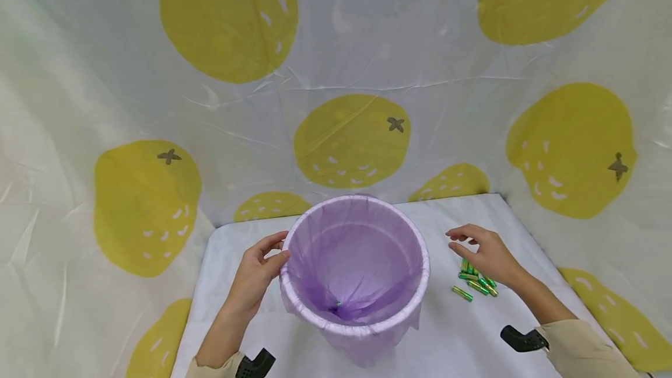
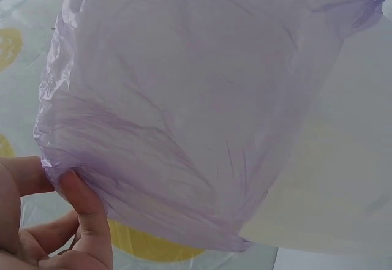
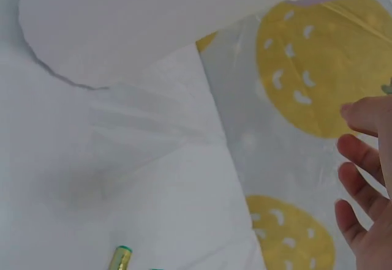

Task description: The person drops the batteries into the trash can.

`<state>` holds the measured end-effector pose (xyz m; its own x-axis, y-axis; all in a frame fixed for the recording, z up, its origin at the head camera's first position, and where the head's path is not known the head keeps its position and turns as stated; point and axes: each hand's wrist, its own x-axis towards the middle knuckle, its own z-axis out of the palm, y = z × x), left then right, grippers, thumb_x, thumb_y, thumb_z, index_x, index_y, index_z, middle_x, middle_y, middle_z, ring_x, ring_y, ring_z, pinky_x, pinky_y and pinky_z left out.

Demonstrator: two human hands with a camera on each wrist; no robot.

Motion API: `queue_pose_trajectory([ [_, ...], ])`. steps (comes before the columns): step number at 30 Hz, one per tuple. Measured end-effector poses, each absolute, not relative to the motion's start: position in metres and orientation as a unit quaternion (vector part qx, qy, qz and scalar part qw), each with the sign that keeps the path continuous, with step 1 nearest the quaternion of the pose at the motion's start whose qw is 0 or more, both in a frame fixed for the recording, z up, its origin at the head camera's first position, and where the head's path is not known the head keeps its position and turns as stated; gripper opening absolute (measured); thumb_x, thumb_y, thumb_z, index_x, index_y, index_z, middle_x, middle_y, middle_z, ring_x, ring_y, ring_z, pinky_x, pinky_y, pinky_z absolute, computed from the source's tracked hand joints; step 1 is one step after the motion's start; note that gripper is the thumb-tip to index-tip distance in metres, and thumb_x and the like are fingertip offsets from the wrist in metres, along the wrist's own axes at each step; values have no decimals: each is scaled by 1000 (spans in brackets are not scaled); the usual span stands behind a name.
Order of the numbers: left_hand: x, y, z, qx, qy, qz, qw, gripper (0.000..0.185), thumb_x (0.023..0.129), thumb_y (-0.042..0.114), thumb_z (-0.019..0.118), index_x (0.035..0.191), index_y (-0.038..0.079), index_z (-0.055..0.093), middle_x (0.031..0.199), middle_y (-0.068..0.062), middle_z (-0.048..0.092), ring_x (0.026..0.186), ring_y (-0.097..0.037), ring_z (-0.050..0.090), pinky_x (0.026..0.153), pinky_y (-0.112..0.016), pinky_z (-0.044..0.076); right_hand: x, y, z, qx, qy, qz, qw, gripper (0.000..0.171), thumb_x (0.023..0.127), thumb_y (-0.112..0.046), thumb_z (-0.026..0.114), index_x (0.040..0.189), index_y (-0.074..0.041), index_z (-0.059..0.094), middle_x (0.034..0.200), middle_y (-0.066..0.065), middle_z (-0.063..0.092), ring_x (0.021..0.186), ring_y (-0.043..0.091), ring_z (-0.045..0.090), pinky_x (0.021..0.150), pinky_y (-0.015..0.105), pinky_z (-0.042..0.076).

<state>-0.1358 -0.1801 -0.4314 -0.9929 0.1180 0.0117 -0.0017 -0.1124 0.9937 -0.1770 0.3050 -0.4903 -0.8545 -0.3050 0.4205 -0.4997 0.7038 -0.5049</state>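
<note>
A white bin (image 1: 420,284) lined with a thin purple bag (image 1: 357,249) stands mid-table. My left hand (image 1: 275,249) holds its left rim, thumb on the bag's folded-over edge and fingers against the outer wall. The left wrist view shows that hand (image 2: 61,184) pinching the purple bag (image 2: 202,98) at its hem. A small pile of green and gold batteries (image 1: 476,282) lies right of the bin. My right hand (image 1: 462,241) hovers just above them, fingers relaxed and holding nothing. One battery (image 1: 336,306) lies in the bin's bottom. The right wrist view shows a battery tip (image 3: 120,258) and bare fingers (image 3: 358,160).
The white table (image 1: 462,337) sits inside a tent of pale sheeting printed with yellow fruit (image 1: 352,142), which closes in the back and both sides. The table's back right corner (image 1: 499,197) is close behind my right hand.
</note>
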Motion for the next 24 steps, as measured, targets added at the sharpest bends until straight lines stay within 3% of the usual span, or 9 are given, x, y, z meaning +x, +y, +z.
queue_pose_trajectory([
  [10, -135, -180, -431, 60, 659, 749, 43, 45, 98, -4, 62, 142, -8, 53, 117, -18, 49, 86, -19, 70, 76, -31, 60, -163, 321, -549, 141, -918, 343, 140, 23, 89, -7, 80, 112, -5, 75, 98, -1, 70, 85, 7, 60, 71, 28, 56],
  [17, -136, -180, -432, 67, 644, 761, 47, 45, 99, -5, 60, 143, -9, 51, 120, -19, 47, 88, -20, 71, 71, -29, 60, -151, 330, -600, 90, -926, 341, 133, 29, 87, -8, 83, 114, -3, 74, 101, 5, 71, 86, 22, 63, 71, 33, 55],
  [24, -136, -180, -435, 69, 637, 766, 50, 46, 99, -4, 60, 144, -9, 50, 120, -18, 47, 89, -20, 71, 70, -28, 59, -139, 335, -647, 27, -930, 345, 120, 33, 84, -18, 89, 113, -8, 76, 103, 5, 72, 92, 23, 65, 77, 16, 46],
])
